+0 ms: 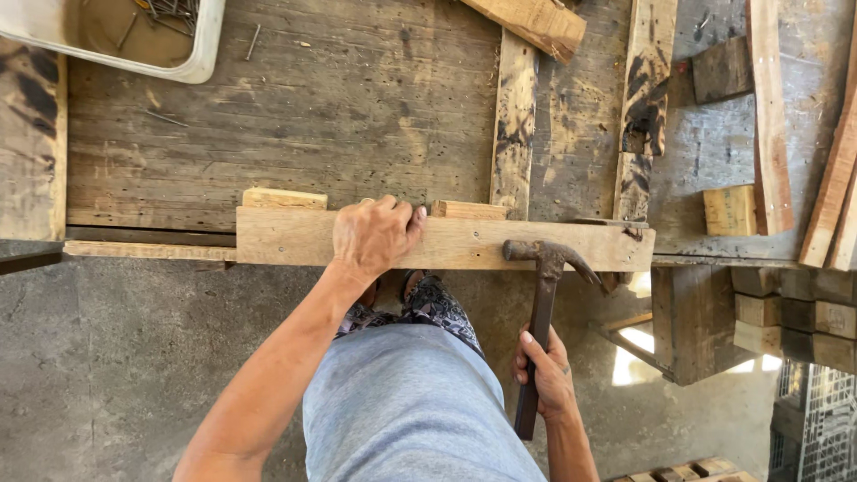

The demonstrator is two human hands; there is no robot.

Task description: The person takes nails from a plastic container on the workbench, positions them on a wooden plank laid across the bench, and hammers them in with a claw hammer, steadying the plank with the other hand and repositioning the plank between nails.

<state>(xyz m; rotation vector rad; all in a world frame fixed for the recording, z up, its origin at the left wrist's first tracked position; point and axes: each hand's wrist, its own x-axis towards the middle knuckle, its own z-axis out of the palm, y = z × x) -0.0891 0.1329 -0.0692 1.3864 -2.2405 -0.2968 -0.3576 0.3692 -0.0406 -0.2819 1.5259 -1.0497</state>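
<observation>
A single view is given, taken from a camera worn on the person's head and aimed almost straight down. The front edge of the wooden workbench (268, 134) is seen from close above, with the concrete floor (107, 357) below it. The lower middle is filled by the person's own body, and both forearms are seen entering from the bottom edge. No second view is supplied.
</observation>
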